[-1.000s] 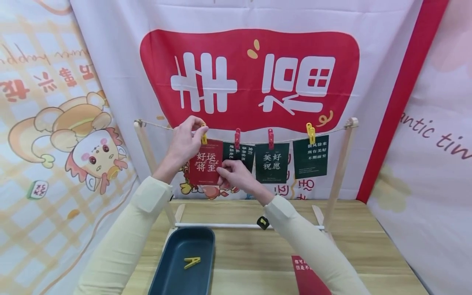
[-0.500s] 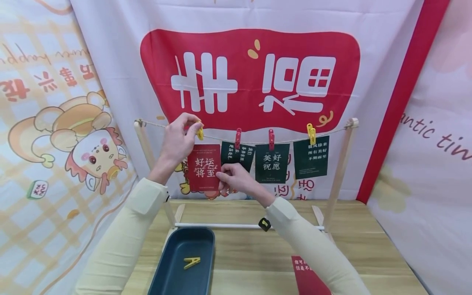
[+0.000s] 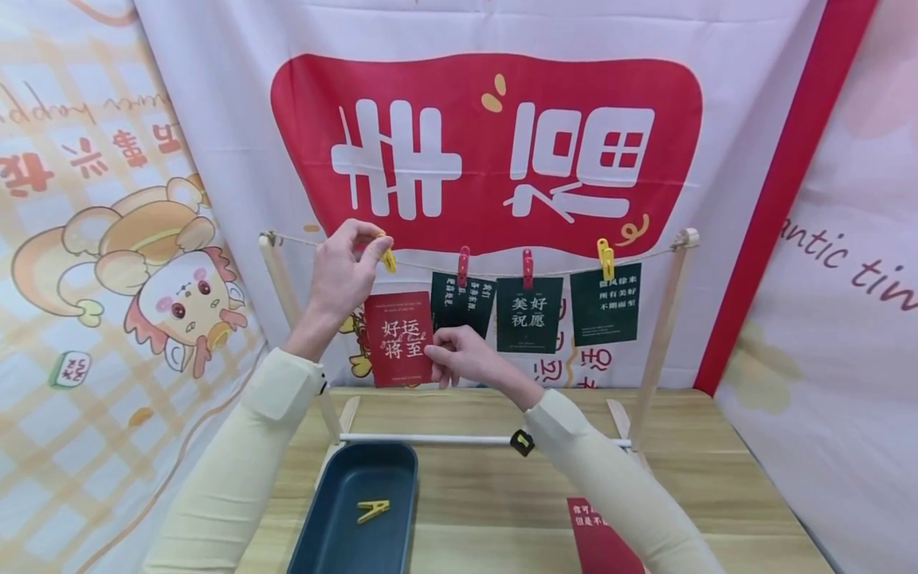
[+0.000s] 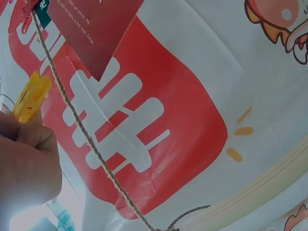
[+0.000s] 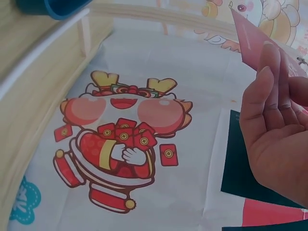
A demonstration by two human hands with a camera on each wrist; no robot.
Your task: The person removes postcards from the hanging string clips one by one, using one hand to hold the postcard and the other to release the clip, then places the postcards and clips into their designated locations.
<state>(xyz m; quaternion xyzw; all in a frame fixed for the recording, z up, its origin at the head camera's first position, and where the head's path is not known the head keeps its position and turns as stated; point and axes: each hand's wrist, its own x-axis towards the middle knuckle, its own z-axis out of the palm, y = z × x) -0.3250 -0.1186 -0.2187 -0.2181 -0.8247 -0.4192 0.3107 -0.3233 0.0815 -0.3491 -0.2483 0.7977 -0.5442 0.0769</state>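
My left hand pinches a yellow clothespin close to the left part of the twine. In the left wrist view the yellow clothespin stands apart from the twine. Lower down, my right hand holds a red card by its right edge, between thumb and fingers. The card's top edge is below the twine, apart from the clothespin. To its right hang three dark green cards, the nearest green card under a red clothespin and partly behind my right hand.
A wooden frame carries the twine, with a white rod low across it. On the table stand a dark blue tray holding one yellow clothespin, and a red card partly under my right sleeve.
The yellow clothespin has come off the red card and twine in my left hand, shifting slightly left. My right hand has lowered the red card away from the twine.
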